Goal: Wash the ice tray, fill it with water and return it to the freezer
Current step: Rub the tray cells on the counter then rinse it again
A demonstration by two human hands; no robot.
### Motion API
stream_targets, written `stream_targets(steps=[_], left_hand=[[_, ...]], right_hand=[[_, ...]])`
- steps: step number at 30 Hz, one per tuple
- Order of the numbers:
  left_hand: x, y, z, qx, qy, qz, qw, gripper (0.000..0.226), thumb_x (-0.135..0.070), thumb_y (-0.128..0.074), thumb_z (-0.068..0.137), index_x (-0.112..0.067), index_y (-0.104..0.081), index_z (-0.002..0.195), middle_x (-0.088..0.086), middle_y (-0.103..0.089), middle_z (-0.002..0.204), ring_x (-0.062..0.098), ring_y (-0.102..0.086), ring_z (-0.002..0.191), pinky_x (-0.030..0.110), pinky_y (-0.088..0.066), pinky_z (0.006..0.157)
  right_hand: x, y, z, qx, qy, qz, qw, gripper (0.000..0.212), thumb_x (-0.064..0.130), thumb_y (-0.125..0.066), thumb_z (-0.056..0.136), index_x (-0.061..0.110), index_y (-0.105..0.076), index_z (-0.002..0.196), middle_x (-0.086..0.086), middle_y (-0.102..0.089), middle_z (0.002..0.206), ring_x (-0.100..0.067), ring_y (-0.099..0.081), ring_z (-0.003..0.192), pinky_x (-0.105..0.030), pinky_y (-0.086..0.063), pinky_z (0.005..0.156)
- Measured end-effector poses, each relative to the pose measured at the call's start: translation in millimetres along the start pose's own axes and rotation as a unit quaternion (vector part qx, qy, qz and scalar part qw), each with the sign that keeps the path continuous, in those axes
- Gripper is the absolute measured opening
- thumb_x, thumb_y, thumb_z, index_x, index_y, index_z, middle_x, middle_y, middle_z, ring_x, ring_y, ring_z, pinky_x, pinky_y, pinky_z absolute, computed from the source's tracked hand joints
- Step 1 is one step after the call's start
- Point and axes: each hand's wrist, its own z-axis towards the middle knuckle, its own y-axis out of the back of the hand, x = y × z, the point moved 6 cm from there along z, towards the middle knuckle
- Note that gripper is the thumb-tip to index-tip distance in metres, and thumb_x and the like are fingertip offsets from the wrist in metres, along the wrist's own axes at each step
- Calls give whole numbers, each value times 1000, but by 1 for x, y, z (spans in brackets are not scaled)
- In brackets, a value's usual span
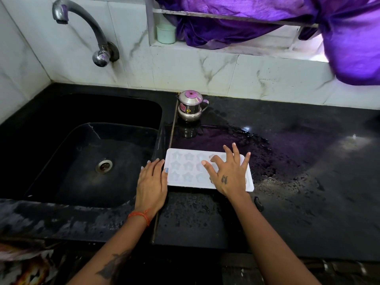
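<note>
A white ice tray with star-shaped cells lies flat on the wet black counter, just right of the sink. My left hand lies flat beside the tray's left end, its thumb touching that edge. My right hand is over the tray's right half with fingers spread, fingertips on or just above the cells. That hand hides the tray's right cells. No water runs from the tap.
A black sink with a metal drain lies to the left. A small steel pot with a purple lid stands behind the tray. Water pools on the counter. Purple cloth hangs at the window, and a pale cup sits on the sill.
</note>
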Motion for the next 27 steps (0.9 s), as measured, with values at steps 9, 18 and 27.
stream_targets(steps=[9,18,27], left_hand=[[-1,0,0,4,-2,0,1000,72,-51,-10,89,-10,-48,135,9,-45,143,25,-32,139,34,-11,116],[-2,0,1,10,-6,1,1000,70,-50,-10,89,-11,-47,134,10,-46,143,26,-32,139,34,-12,116],[-2,0,1,12,-3,5,1000,66,-47,-13,91,-11,-47,135,9,-45,143,25,-32,139,34,-13,116]], right_hand=[[0,-1,0,14,-21,-30,999,86,76,3,76,36,-59,121,-9,-26,155,-25,2,147,-61,13,110],[19,8,4,-47,17,28,998,73,73,-15,83,25,-62,109,-11,-36,149,-26,-7,146,-61,11,111],[35,-8,9,22,38,11,999,82,75,-3,77,34,-62,116,-11,-24,155,-24,4,147,-59,15,111]])
